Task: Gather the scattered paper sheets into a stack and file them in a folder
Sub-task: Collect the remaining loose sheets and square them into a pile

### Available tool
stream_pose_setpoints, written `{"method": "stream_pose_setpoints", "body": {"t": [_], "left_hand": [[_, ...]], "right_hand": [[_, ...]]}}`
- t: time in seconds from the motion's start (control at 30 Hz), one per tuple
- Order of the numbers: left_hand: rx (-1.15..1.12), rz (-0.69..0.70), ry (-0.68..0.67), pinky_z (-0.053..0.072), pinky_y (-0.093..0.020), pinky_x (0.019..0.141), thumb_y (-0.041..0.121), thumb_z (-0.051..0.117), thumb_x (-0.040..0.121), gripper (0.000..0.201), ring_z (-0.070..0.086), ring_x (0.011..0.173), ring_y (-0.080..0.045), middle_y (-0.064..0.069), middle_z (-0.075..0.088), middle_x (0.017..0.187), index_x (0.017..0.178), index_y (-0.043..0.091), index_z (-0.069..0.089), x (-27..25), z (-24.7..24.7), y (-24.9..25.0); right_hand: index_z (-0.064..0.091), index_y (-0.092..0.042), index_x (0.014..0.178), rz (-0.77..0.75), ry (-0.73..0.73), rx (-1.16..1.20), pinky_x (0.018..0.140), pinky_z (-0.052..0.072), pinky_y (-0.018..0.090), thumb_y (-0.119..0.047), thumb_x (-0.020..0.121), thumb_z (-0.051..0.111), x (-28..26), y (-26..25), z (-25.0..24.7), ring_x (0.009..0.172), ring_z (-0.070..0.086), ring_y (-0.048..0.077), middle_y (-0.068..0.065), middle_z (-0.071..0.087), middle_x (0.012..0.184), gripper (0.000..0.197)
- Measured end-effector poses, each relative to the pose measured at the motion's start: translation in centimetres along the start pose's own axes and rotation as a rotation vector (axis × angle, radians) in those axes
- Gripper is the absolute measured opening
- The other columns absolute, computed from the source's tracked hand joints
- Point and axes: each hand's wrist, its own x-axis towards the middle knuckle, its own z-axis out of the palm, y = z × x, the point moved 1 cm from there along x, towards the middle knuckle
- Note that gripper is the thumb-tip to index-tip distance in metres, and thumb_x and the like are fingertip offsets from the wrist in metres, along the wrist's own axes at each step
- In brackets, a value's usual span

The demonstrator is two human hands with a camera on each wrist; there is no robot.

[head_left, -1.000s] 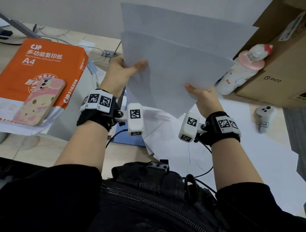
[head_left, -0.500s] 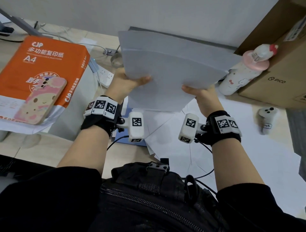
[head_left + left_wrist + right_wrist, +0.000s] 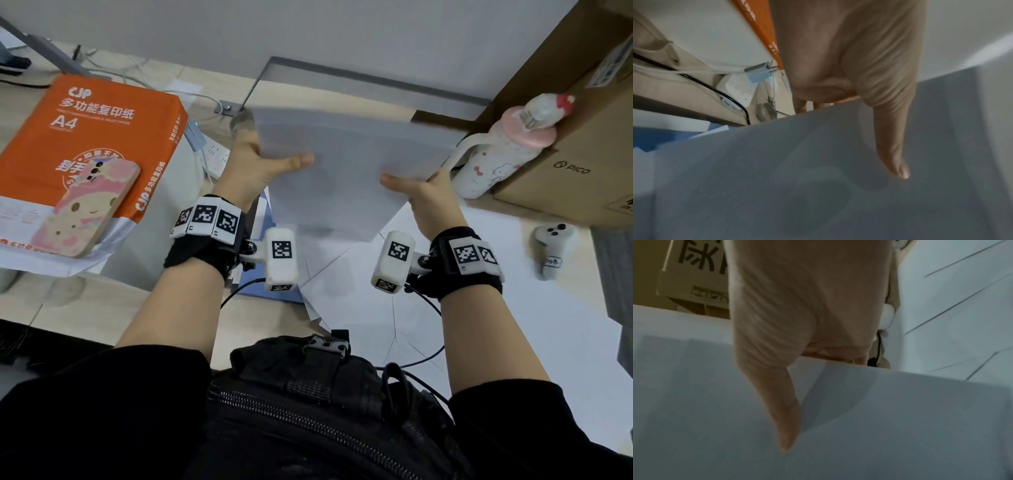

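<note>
Both hands hold the stack [image 3: 346, 171] up off the desk [image 3: 85, 308]. The left hand [image 3: 253, 168] pinches its left edge, thumb flat on top and fingers curled beneath; the right hand [image 3: 421, 192] does the same on the right edge. More sheets [image 3: 496, 308] lie fanned on the desk below. The blue folder [image 3: 260, 260] lies under the left wrist, partly buried by them.

The stack looks unevenly aligned, though blur makes that hard to judge. With only 2 edge pinches, the middle could sag and loose sheets could slide out the near corner, most likely if either thumb lifts while the hands square the edges.

A bottle [image 3: 493, 150] stands just beside the right hand, and a swung corner could tip it. A cardboard box [image 3: 565, 137] hems in the right side, the orange ream [image 3: 92, 137] with a phone [image 3: 85, 209] on it the left. A controller [image 3: 551, 250] lies near the box.
</note>
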Motion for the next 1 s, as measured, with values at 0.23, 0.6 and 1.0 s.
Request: {"method": "stream_pose_setpoints", "body": {"t": [0.23, 0.6, 1.0], "left_hand": [[0.054, -0.022, 0.009, 0.054, -0.021, 0.079, -0.001, 0.079, 0.068, 0.033, 0.066, 0.079, 0.001, 0.017, 0.072, 0.078, 0.087, 0.023, 0.065, -0.5, 0.8, -0.3], [0.061, -0.071, 0.009, 0.053, -0.025, 0.085, 0.001, 0.080, 0.067, 0.043, 0.067, 0.089, -0.005, 0.004, 0.069, 0.099, 0.105, 0.012, 0.064, -1.3, 0.8, -1.5], [0.124, -0.136, 0.103, 0.052, -0.025, 0.081, -0.002, 0.078, 0.070, 0.034, 0.064, 0.082, -0.006, 0.001, 0.066, 0.094, 0.095, 0.013, 0.061, -1.3, 1.5, -2.2]], "right_hand": [[0.062, -0.016, 0.104, -0.012, -0.003, -0.018, 0.093, 0.051, 0.041, -0.003, 0.063, 0.075, -0.1, 0.7, 0.7, 0.106, 0.062, 0.027, 0.007, 0.067, 0.106, 0.045], [0.060, -0.005, 0.114, 0.143, -0.004, -0.035, 0.101, 0.047, 0.041, -0.002, 0.061, 0.078, -0.4, 2.2, 0.0, 0.111, 0.062, 0.027, 0.011, 0.067, 0.115, 0.056], [0.064, -0.011, 0.097, 0.143, -0.012, -0.044, 0.088, 0.052, 0.035, 0.007, 0.064, 0.071, -0.7, 2.6, 0.6, 0.095, 0.063, 0.023, 0.004, 0.068, 0.095, 0.039]]}}
